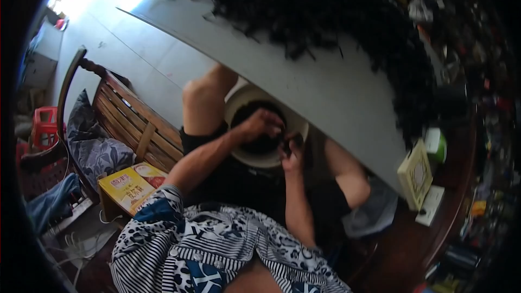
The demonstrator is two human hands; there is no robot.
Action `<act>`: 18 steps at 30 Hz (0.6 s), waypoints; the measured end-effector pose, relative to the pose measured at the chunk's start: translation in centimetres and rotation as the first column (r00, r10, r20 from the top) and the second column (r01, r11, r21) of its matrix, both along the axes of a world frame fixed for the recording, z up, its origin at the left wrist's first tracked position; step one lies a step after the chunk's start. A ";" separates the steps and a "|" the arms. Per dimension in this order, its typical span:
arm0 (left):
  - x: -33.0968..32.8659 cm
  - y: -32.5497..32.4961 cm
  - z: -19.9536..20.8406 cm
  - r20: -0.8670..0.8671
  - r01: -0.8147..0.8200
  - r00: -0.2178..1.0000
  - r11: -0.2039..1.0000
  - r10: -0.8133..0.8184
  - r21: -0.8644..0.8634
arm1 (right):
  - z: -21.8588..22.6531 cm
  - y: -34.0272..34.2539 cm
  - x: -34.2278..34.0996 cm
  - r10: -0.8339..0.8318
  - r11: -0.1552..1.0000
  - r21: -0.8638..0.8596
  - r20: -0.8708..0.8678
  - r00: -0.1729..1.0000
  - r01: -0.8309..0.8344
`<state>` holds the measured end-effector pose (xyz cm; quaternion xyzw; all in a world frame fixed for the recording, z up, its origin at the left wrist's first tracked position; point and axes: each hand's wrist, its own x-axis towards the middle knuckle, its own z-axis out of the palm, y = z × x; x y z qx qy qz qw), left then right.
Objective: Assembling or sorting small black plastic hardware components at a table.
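Observation:
My left hand (262,125) is over a pale round bucket (239,96) between my knees, its fingers curled together; what they pinch is too small to make out. Close beside it, above the bucket's right side, my right hand (292,154) is closed on a small dark piece (296,140). Inside the bucket lies a dark mass (251,113), partly hidden by my left hand and forearm. In front of me, a large heap of thin black pieces (309,5) covers much of a grey tabletop (347,81), whose near edge runs diagonally just beyond the bucket.
At left stands a wooden slatted bench (135,114) with a patterned cushion (100,135) and a yellow box (127,187). A cream box (415,173), a white power strip (430,206) and a green-and-white container (437,145) are at right. Red stools (44,125) stand far left.

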<state>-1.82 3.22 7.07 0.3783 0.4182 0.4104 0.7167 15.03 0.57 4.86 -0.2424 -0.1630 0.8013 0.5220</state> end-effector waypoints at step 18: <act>2.4 -0.9 1.1 -0.096 0.164 0.983 0.985 -0.158 0.061 | 2.0 -1.0 0.3 -0.183 0.981 0.086 0.682 0.708 0.171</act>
